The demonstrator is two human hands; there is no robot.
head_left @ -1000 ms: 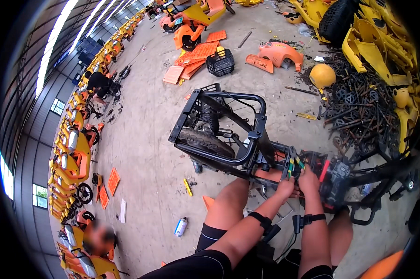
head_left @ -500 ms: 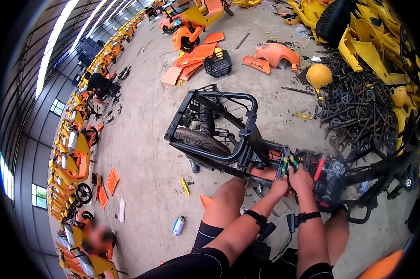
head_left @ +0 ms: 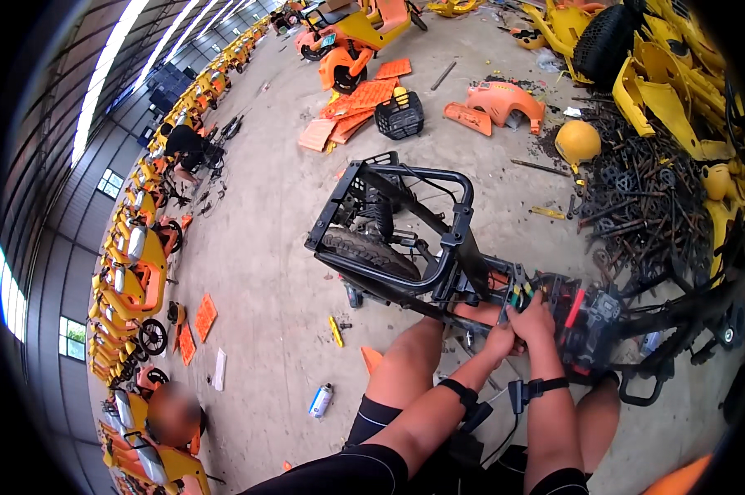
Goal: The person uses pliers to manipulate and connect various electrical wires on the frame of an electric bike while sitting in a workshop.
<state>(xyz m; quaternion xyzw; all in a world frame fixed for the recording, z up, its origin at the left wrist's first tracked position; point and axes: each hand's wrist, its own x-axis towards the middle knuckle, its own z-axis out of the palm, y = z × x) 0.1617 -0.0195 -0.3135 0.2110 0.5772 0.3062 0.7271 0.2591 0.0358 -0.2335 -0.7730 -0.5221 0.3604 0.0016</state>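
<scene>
A black two-wheeler frame [head_left: 459,214] lies before me with its treaded tire [head_left: 364,252]. My right hand [head_left: 533,322] grips a green-and-yellow handled tool [head_left: 521,293] among the frame's middle parts. My left hand [head_left: 501,340] is closed just below it, apparently on the same tool; its fingertips are partly hidden. Beside my right hand are a red bar [head_left: 574,313] and a dark, cluttered housing [head_left: 599,318]. My bare legs are bent under and beside the frame.
Orange panels [head_left: 360,103], a black basket [head_left: 399,115], a yellow helmet [head_left: 577,142] and piled metal parts [head_left: 636,206] lie on the floor. Yellow-orange scooters [head_left: 141,272] line the left. A spray can [head_left: 321,400] lies nearby. A co-worker [head_left: 182,144] crouches at upper left.
My right hand has moved slightly down and left along the tool, nearer my left hand. The view shifted a little left, then back right.
</scene>
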